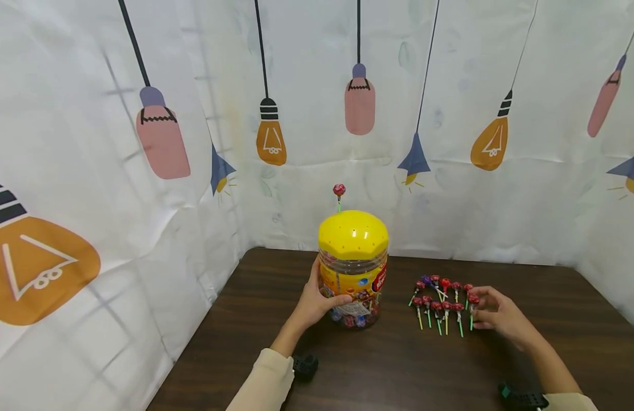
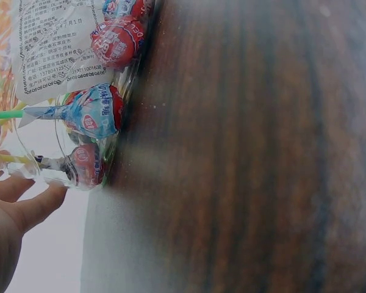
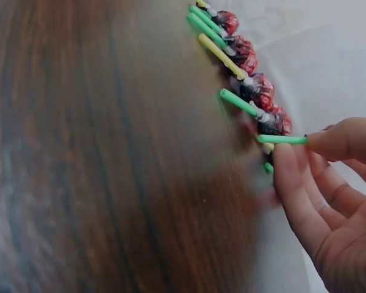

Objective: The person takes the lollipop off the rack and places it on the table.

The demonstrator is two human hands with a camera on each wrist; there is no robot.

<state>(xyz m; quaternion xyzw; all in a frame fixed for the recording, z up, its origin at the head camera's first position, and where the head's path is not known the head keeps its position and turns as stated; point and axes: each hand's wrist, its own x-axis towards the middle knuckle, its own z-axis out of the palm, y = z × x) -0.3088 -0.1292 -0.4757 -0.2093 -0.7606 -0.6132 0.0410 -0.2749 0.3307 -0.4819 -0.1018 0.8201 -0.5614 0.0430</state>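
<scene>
My left hand grips a clear plastic jar with a yellow lid, its thumb across the front label. Wrapped lollipops show through the jar wall in the left wrist view. Behind the lid's top edge, one red lollipop stands upright on a green stick. To the right, my right hand pinches a lollipop by its green stick between thumb and finger; its head is hidden in the right wrist view. That lollipop is at the right end of the front row of lollipops.
Behind the front row lie more lollipops, one of them purple. Everything is on a dark wooden table. A white curtain printed with lamps hangs around its back and sides. Both wrists wear black straps.
</scene>
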